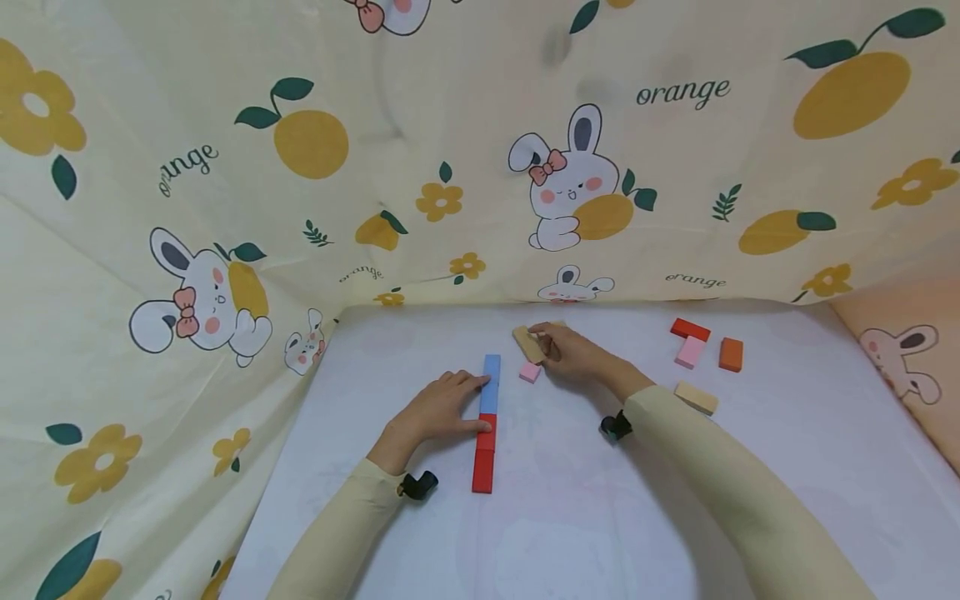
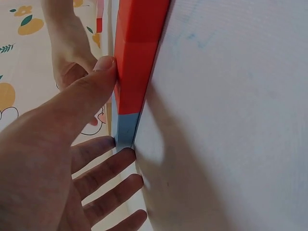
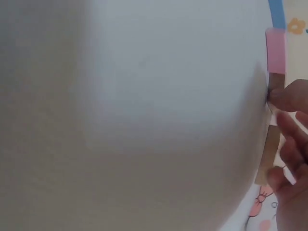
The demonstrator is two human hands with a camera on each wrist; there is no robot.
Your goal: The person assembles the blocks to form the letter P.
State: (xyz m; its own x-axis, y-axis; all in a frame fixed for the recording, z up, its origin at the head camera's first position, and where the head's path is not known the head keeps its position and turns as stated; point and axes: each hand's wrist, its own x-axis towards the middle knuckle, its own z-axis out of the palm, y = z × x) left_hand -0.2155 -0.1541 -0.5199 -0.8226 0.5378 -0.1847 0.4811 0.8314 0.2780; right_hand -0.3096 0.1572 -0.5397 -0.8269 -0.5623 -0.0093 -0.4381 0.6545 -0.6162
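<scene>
A wood block [image 1: 527, 344] lies right of the block row [image 1: 488, 407], near its far end, slanting, far tip leaning rowward. The right hand [image 1: 567, 352], nearer, touches it; I can't tell if it pinches. The left hand [image 1: 438, 408], spread, touches the block row.

Left hand [image 1: 441, 407] touches a red-and-blue block row [image 1: 489, 402]; right hand [image 1: 574, 353] holds a tan block [image 1: 527, 345].
</scene>
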